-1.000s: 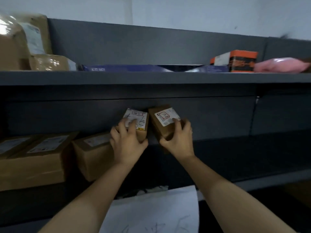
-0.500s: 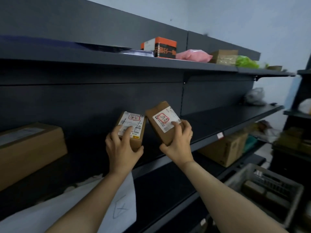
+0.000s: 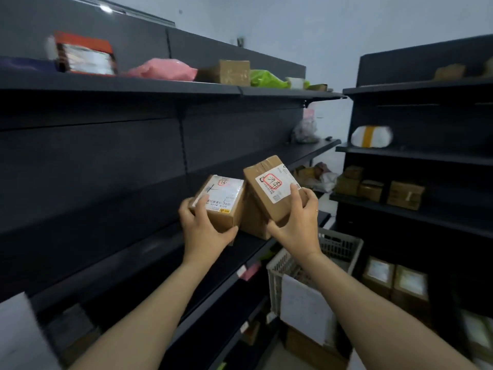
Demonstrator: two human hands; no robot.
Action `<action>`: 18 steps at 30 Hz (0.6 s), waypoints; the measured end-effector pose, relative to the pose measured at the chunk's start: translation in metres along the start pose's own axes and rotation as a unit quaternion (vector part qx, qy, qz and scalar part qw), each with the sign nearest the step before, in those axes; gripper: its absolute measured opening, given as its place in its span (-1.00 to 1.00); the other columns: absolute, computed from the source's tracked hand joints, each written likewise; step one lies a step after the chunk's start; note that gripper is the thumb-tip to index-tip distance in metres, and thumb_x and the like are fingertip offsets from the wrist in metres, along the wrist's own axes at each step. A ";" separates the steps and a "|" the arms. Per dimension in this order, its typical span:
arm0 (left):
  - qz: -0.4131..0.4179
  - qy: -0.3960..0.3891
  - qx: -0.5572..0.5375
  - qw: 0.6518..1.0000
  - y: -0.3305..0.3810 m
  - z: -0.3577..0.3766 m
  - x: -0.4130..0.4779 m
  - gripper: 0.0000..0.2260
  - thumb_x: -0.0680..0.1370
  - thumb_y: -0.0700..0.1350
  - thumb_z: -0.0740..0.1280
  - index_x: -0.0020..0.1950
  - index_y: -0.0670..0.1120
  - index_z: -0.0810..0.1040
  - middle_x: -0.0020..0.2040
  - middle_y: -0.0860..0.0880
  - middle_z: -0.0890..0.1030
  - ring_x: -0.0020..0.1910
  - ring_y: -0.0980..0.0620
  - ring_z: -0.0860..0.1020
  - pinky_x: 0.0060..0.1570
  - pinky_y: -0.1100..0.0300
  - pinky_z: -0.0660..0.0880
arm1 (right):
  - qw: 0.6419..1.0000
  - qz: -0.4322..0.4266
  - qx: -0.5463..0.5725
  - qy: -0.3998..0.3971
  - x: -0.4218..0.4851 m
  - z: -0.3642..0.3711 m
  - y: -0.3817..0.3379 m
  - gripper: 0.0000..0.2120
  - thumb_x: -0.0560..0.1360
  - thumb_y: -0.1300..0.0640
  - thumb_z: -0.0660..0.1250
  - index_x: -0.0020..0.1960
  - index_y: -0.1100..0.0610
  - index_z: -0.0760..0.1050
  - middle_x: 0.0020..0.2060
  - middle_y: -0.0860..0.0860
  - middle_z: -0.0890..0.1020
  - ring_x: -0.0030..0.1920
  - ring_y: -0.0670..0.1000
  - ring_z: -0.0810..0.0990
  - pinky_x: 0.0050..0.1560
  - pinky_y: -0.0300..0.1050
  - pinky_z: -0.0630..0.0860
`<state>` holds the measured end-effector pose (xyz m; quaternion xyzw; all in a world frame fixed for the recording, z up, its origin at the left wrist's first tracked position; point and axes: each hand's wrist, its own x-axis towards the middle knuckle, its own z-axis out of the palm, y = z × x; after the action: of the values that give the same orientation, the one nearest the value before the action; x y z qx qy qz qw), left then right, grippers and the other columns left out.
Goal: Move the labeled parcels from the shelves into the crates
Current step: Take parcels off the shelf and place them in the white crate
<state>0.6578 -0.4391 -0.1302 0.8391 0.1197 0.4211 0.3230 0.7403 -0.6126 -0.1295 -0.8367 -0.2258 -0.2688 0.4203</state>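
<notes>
**Desk:** What's closest to you?

**Operator:** Both forearms reach up from the bottom of my view. The left hand (image 3: 205, 231) is wrapped around the lower end of a small brown parcel (image 3: 222, 206), thumb underneath and a finger lying across its white label. The right hand (image 3: 296, 228) grips a second brown parcel (image 3: 269, 193) the same way. That one is tilted, and its label has red marking.

**Desk:** Where are the two parcels?

**Operator:** Held up side by side in front of the dark shelf (image 3: 133, 263). I can't tell whether they touch each other.

**Desk:** And the crate?

**Operator:** A pale slotted crate (image 3: 342, 247) sits lower down, beyond the right hand. A white sheet (image 3: 304, 308) hangs on its near wall.

**Desk:** Farther off?

**Operator:** The top shelf (image 3: 160, 88) carries a blurred orange box (image 3: 82, 53), a pink bag (image 3: 162, 70), a brown carton (image 3: 232, 72) and a green bag (image 3: 266, 80). On the right, a second dark unit (image 3: 416, 156) holds a white bundle (image 3: 372, 136) with a yellow band, with cartons (image 3: 405, 194) on the shelf below it.
</notes>
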 end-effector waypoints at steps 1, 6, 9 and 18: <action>0.011 -0.014 0.003 1.000 0.009 0.021 -0.005 -0.20 0.28 -0.12 0.57 0.41 -0.07 0.22 0.41 -0.13 0.05 0.39 -0.09 0.17 0.32 0.22 0.21 | 1.000 0.015 -0.011 -0.004 -0.001 -0.013 0.022 -0.10 0.32 0.02 0.49 0.52 0.14 0.12 0.40 0.15 0.12 0.42 0.17 0.15 0.42 0.09 0.29; 0.054 -0.095 0.027 0.994 0.048 0.127 -0.032 -0.21 0.23 -0.08 0.58 0.34 -0.02 0.23 0.40 -0.07 0.06 0.38 -0.17 0.16 0.38 -0.14 0.23 | 0.993 0.095 -0.061 -0.020 -0.014 -0.071 0.129 -0.11 0.35 -0.03 0.49 0.52 0.10 0.10 0.42 0.12 0.09 0.42 0.16 0.12 0.41 0.07 0.28; 0.054 -0.183 0.024 0.981 0.064 0.184 -0.047 -0.22 0.26 -0.09 0.56 0.37 -0.04 0.23 0.40 -0.01 0.00 0.39 -0.15 0.09 0.36 -0.19 0.21 | 0.983 0.152 -0.101 -0.029 -0.023 -0.099 0.184 -0.12 0.35 -0.04 0.46 0.52 0.08 0.07 0.41 0.12 0.09 0.38 0.18 0.14 0.36 0.12 0.32; 0.047 -0.385 -0.018 0.922 0.088 0.348 -0.067 -0.21 0.29 -0.11 0.52 0.38 0.00 0.14 0.37 0.04 -0.09 0.41 -0.13 0.05 0.40 -0.09 0.21 | 0.930 0.304 -0.199 -0.063 -0.044 -0.143 0.320 -0.12 0.34 -0.05 0.45 0.51 0.06 0.06 0.40 0.13 0.08 0.36 0.19 0.16 0.32 0.03 0.30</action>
<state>0.8832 -0.6909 -0.2677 0.9351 -0.0613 0.0826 0.3391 0.8634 -0.9112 -0.2720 -0.9471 0.0712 -0.1140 0.2916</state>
